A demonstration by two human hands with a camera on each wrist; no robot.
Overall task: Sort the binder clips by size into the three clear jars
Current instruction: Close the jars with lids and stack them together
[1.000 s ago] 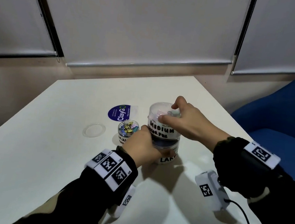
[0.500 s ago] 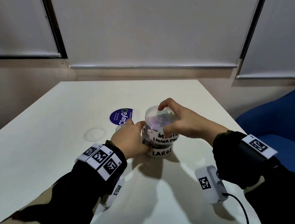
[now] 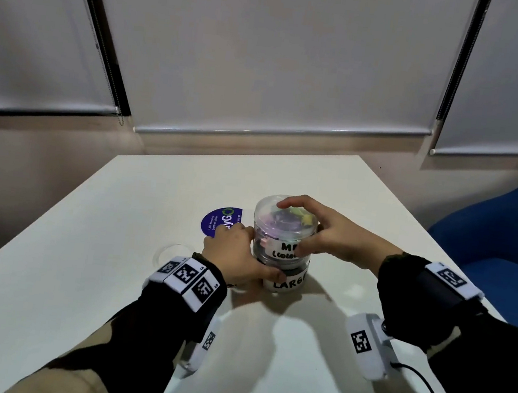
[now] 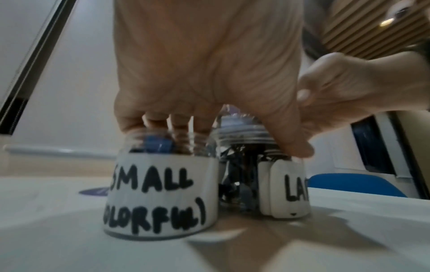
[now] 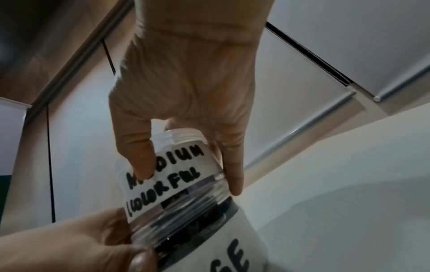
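While the clear plastic jar labelled MEDIUM (image 3: 284, 231) sat stacked on the clear jar labelled LARGE (image 3: 286, 283), the right hand (image 3: 327, 233) gripped the upper jar, fingers curled round its wall. Left hand (image 3: 238, 255) gripped the LARGE jar, thumb on its rim. Small clear jar labelled SMALL (image 4: 160, 195) stood just beside, on the white table (image 3: 81, 273).
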